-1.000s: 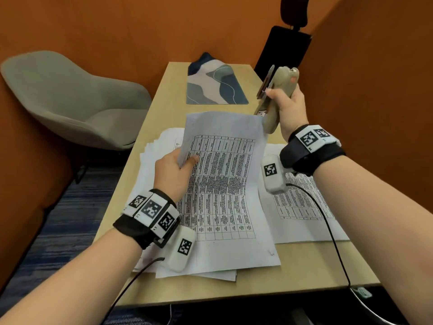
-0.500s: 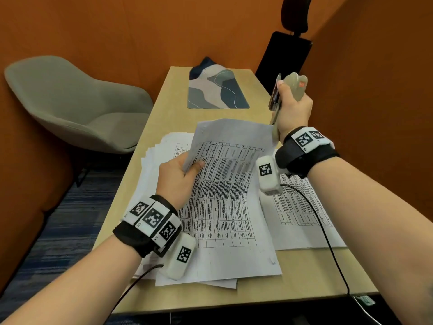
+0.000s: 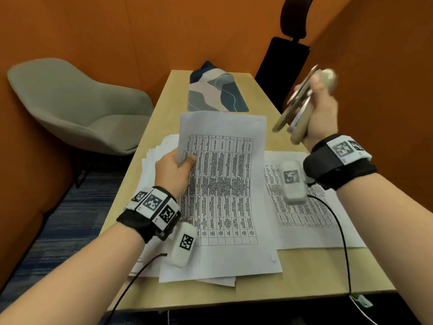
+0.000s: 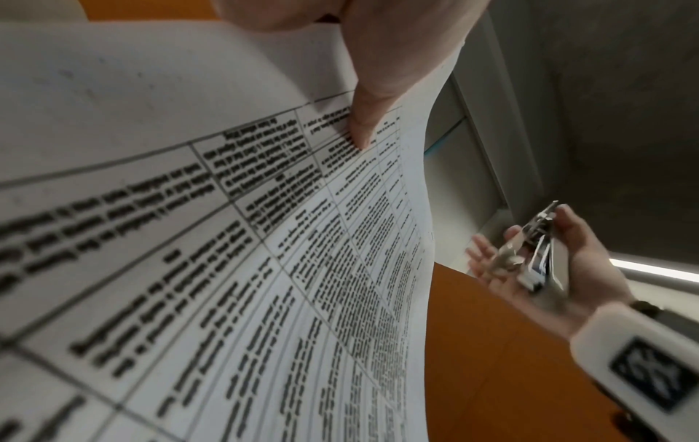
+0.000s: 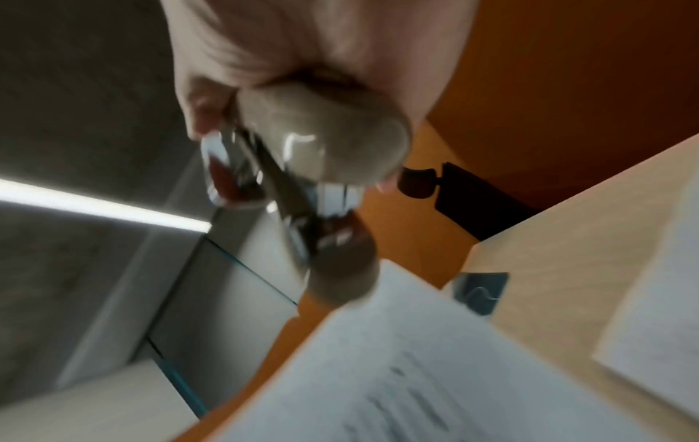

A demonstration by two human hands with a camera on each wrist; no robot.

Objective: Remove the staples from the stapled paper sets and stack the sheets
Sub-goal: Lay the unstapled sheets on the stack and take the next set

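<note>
The left hand (image 3: 174, 171) pinched the printed sheet (image 3: 225, 191) by its left edge, curling it above the worktop (image 3: 304, 270) stacks; the right hand (image 3: 322, 113) gripped a blurred beige stapler (image 3: 302, 106) aloft.

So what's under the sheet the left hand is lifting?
Under the lifted sheet lies a fanned pile of white papers on the table; the sheet hides the pile's middle, so any staples there can't be seen.

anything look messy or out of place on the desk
The paper pile under the left hand is fanned out, edges staggered rather than squared. The held sheet has a torn, dog-eared near right corner. Nothing spilled.
</note>
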